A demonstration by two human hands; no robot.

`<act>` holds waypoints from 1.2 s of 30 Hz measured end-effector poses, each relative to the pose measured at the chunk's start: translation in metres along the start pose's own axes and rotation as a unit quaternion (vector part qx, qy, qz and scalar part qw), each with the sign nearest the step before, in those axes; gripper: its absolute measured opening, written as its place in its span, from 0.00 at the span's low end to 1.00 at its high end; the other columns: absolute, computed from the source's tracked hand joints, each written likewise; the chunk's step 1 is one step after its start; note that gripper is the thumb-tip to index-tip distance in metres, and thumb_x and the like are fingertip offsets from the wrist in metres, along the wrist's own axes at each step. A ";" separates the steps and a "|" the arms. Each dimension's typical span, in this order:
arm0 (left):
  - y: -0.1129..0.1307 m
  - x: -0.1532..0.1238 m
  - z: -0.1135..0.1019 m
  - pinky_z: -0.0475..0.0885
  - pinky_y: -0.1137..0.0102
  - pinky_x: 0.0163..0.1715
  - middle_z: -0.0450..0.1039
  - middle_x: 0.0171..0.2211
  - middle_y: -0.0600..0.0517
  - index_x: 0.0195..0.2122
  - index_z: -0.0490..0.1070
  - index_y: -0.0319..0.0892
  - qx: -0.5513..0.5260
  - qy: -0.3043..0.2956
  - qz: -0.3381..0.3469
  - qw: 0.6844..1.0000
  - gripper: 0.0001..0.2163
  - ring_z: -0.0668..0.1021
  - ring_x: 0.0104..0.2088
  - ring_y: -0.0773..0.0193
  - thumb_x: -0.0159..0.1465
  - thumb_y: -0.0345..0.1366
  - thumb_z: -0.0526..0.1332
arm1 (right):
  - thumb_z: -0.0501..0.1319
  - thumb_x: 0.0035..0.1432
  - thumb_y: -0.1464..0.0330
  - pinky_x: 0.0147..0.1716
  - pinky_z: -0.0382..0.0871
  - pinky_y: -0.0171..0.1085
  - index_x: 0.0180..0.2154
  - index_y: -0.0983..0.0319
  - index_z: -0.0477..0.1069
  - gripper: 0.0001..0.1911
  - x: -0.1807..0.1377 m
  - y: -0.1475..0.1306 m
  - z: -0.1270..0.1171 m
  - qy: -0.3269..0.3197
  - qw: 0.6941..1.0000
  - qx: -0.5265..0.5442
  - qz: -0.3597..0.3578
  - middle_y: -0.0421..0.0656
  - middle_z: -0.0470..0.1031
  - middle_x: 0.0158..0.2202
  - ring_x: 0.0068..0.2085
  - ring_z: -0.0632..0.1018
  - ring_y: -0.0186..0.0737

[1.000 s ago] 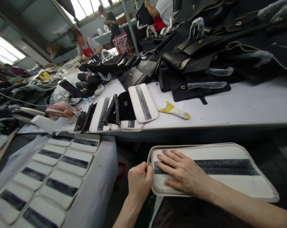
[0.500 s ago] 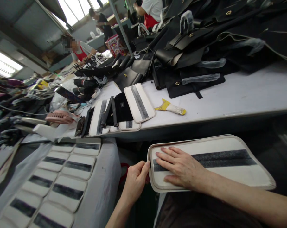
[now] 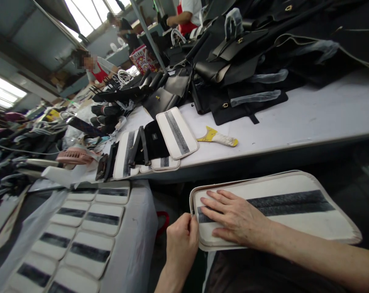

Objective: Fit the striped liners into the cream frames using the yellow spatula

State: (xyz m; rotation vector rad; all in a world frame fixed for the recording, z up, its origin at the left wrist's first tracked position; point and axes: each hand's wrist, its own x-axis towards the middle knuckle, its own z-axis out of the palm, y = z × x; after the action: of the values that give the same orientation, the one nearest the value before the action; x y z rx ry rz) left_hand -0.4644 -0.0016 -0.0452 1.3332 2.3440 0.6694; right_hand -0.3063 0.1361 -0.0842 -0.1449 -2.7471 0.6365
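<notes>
I have the left hand (image 3: 182, 232) at the left end of a cream panel with a black lengthwise stripe (image 3: 284, 203); its fingers are curled closed and its thumb side meets the panel's rim, though I cannot tell just what it pinches; I have the right hand (image 3: 241, 221) open and flat, fingers spread over the panel's left part, gripping nothing; the panel lies above a dark garment (image 3: 248, 270), in front of the white-topped worktable (image 3: 312, 118); near this table's front edge I see a yellow scraper with a wrapped handle (image 3: 221, 137), just right of a tilted striped panel (image 3: 176, 133); black leather bag pieces (image 3: 248, 106) lie behind; to the left, smaller striped panels (image 3: 100, 219) stand in rows on a pale-covered side table (image 3: 135, 228); farther back I see a co-worker in a red apron (image 3: 101, 74).
</notes>
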 end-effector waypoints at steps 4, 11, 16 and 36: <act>-0.002 0.001 -0.003 0.55 0.69 0.26 0.64 0.19 0.54 0.22 0.59 0.44 0.004 -0.019 0.029 0.999 0.13 0.67 0.21 0.66 0.65 0.34 0.55 | 0.63 0.60 0.56 0.62 0.57 0.52 0.60 0.63 0.63 0.31 0.000 0.000 0.000 0.008 1.000 0.005 0.000 0.49 0.64 0.63 0.63 0.64 0.53; -0.012 0.006 -0.015 0.59 0.71 0.28 0.66 0.23 0.54 0.25 0.63 0.43 -0.075 -0.114 -0.015 0.991 0.16 0.69 0.25 0.66 0.69 0.43 0.53 | 0.62 0.61 0.56 0.63 0.55 0.51 0.60 0.62 0.63 0.30 0.001 -0.001 0.000 0.007 1.000 -0.002 0.004 0.49 0.63 0.64 0.63 0.64 0.53; -0.025 0.011 -0.011 0.61 0.73 0.27 0.63 0.22 0.56 0.26 0.64 0.42 -0.256 -0.145 -0.104 0.950 0.18 0.66 0.25 0.67 0.66 0.49 0.57 | 0.63 0.60 0.56 0.62 0.56 0.51 0.60 0.62 0.64 0.30 0.001 0.000 0.003 0.014 1.000 0.004 0.002 0.49 0.65 0.63 0.63 0.64 0.52; -0.035 0.016 0.003 0.59 0.76 0.31 0.59 0.28 0.58 0.32 0.61 0.42 -0.522 -0.234 -0.218 0.791 0.13 0.61 0.28 0.72 0.64 0.41 0.64 | 0.63 0.60 0.56 0.63 0.54 0.49 0.59 0.62 0.64 0.30 0.002 -0.004 -0.003 -0.004 1.000 0.000 0.010 0.47 0.63 0.64 0.62 0.65 0.53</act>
State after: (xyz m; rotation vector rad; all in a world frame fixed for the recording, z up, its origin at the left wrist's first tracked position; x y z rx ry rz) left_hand -0.4950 -0.0027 -0.0691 0.3498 1.3553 1.0762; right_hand -0.3069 0.1345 -0.0794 -0.1696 -2.7574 0.6433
